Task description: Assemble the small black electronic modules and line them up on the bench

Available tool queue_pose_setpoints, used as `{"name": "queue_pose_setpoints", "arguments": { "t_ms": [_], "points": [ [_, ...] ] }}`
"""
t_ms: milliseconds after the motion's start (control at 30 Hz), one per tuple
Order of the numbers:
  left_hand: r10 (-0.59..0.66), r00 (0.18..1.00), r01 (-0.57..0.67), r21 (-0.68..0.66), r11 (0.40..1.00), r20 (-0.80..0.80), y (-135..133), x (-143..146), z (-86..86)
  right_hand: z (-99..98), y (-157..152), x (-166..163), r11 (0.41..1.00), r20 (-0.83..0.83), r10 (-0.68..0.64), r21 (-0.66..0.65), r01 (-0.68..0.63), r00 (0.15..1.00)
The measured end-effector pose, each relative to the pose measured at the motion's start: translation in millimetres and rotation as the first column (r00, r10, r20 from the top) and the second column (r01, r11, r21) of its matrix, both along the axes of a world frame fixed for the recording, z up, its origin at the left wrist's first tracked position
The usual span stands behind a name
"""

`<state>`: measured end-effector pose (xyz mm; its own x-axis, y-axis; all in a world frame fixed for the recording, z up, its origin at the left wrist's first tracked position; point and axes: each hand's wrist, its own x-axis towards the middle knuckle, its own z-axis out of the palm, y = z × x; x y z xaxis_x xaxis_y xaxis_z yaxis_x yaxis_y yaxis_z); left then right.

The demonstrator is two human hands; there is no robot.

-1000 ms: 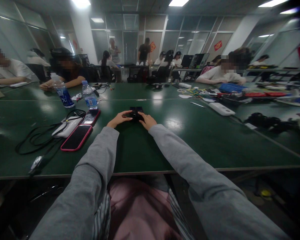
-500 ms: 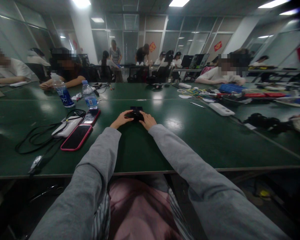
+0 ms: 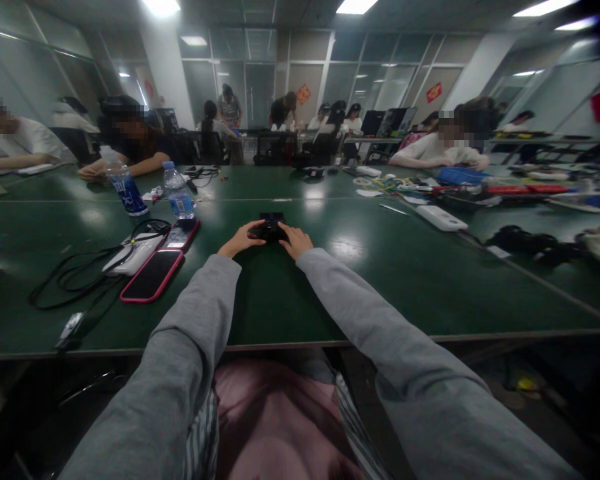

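A small black device (image 3: pixel 271 229) with a dark flat panel at its far side lies on the green table (image 3: pixel 275 293); its exact kind is too dark to make out. My left hand (image 3: pixel 243 239) curls round its left side, thumb and fingers against it. From the right, my right hand (image 3: pixel 296 240) grips the opposite side, fingertips on the device's edge. Both forearms, in grey sleeves, stretch forward over the table's front edge.
Left of my arms lie a red-edged phone (image 3: pixel 153 275), a second phone (image 3: pixel 182 233) and a white power bank (image 3: pixel 134 253) with black cords. Two bottles, one blue-labelled (image 3: pixel 125 185) and one clear (image 3: pixel 178 192), stand behind. A white power strip (image 3: pixel 441 218) and cables lie right. People sit across.
Both hands stay on the black device, with only slight finger movement. The view has shifted very slightly.
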<state>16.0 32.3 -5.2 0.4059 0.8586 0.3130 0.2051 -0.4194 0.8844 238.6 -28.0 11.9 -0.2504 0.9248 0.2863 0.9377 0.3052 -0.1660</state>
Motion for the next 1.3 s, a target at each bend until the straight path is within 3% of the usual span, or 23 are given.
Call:
{"name": "queue_pose_setpoints", "arguments": {
  "t_ms": [467,1300],
  "points": [
    [0.067,0.998,-0.067,-0.025,0.997,-0.002,-10,-1,7.0,-2.2,2,2,0.997,-0.006,0.029,-0.072,-0.029,1.0],
    [0.078,0.997,-0.079,-0.008,0.997,-0.019,-3,0,2.3,-6.4,4,2,0.998,-0.026,0.026,-0.054,-0.028,0.999]
  ]
}}
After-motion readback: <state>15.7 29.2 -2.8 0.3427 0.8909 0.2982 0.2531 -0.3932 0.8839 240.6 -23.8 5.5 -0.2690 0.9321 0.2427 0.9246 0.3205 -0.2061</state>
